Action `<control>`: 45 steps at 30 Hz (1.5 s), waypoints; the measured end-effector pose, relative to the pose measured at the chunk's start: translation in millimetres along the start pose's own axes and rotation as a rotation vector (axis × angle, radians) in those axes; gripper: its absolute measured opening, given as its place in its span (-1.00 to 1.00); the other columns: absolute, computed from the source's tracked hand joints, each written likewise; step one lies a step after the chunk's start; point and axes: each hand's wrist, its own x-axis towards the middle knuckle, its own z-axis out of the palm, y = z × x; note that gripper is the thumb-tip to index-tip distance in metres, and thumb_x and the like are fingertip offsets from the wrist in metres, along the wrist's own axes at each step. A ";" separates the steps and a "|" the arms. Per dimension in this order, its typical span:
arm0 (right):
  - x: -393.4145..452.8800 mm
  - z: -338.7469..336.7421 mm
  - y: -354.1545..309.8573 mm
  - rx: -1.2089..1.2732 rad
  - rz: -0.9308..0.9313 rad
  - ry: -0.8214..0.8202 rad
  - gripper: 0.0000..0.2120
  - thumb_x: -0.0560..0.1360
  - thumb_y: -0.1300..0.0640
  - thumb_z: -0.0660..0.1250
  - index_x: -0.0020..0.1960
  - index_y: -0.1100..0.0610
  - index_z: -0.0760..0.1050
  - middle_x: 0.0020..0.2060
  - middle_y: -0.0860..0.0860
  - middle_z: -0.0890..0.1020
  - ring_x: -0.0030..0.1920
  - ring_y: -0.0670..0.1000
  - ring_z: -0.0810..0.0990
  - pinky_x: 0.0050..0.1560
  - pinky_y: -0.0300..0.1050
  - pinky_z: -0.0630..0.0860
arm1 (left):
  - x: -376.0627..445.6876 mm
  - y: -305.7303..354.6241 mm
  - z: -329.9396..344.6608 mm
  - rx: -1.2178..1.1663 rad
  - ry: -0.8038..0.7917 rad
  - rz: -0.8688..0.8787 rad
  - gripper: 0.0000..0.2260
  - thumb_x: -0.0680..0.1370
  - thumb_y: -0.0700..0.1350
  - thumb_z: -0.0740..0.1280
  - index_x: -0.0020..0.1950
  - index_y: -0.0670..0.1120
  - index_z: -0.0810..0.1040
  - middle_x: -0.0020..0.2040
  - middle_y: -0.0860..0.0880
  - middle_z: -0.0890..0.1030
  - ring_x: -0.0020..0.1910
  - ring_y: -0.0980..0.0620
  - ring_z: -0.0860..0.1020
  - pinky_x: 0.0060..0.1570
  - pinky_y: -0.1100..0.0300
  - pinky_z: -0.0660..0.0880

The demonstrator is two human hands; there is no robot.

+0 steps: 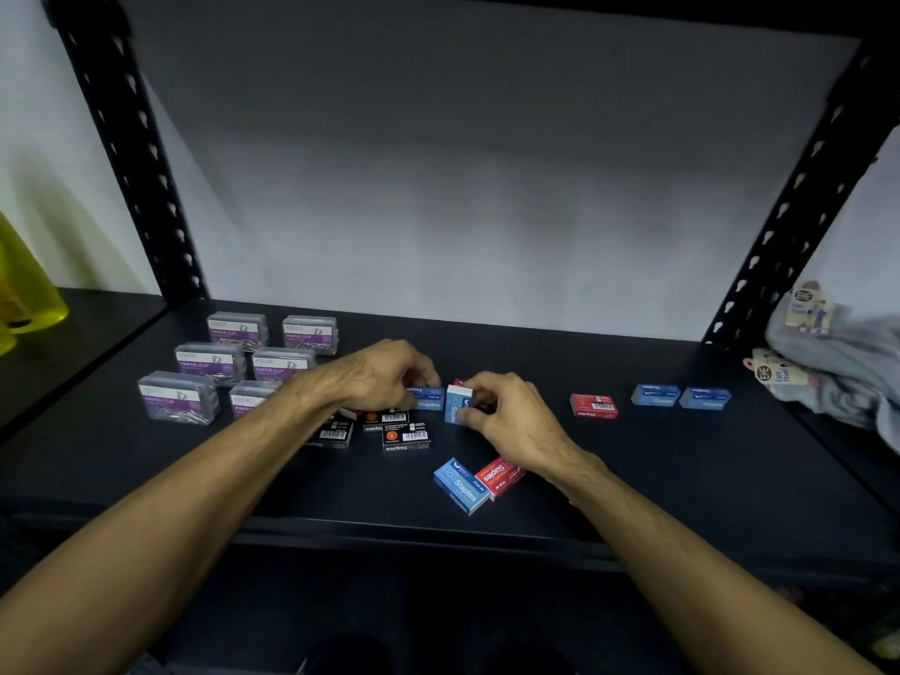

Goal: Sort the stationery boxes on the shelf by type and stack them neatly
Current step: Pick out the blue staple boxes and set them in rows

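On the dark shelf (633, 470), my left hand (384, 372) grips a blue staples box (428, 399) lying flat. Just right of it, my right hand (506, 411) holds another blue staples box (457, 404) standing on end, with a red box partly hidden behind it. Several black staples boxes (406, 438) lie below my left hand. In front sit a blue box (460, 485) and a red box (499, 475) side by side. Further right lie a red box (593, 405) and two blue boxes (655, 395) (705, 398). Several clear paper clip boxes (212, 362) stand in rows at the left.
Black perforated uprights (131, 153) (798, 207) frame the shelf bay. A yellow translucent container (24, 289) stands on the neighbouring shelf at far left. Grey bagged goods with tags (837, 362) crowd the right end.
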 end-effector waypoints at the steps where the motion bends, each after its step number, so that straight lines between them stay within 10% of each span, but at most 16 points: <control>1: -0.1 -0.1 -1.3 0.003 0.004 0.008 -0.75 0.50 0.09 0.42 0.17 0.01 0.57 -0.05 -0.16 0.62 -0.07 -0.21 0.54 -0.16 -0.44 0.37 | -0.3 0.4 0.1 0.000 0.002 0.001 -0.72 0.47 -0.21 0.43 0.14 0.04 0.63 -0.07 0.08 0.67 -0.12 0.09 0.62 -0.07 0.20 0.57; 15: -0.6 -3.1 -2.2 -0.495 -0.189 -0.067 -0.67 0.52 0.06 0.28 0.26 0.11 0.51 0.08 0.02 0.54 0.12 0.02 0.45 0.13 -0.09 0.43 | -3.1 2.8 1.3 -0.034 0.028 0.008 -0.76 0.49 -0.24 0.40 0.11 -0.02 0.65 -0.06 0.08 0.67 -0.11 0.11 0.62 -0.06 0.21 0.56; 45: -17.2 -43.8 21.0 -0.282 -0.104 0.021 -0.69 0.55 0.22 0.27 0.27 0.05 0.52 0.12 0.00 0.57 0.17 -0.01 0.48 0.19 -0.15 0.41 | 8.5 29.4 0.9 -0.091 0.078 -0.004 -0.70 0.46 -0.23 0.45 0.11 0.07 0.60 -0.05 0.11 0.62 -0.06 0.14 0.60 -0.09 0.26 0.52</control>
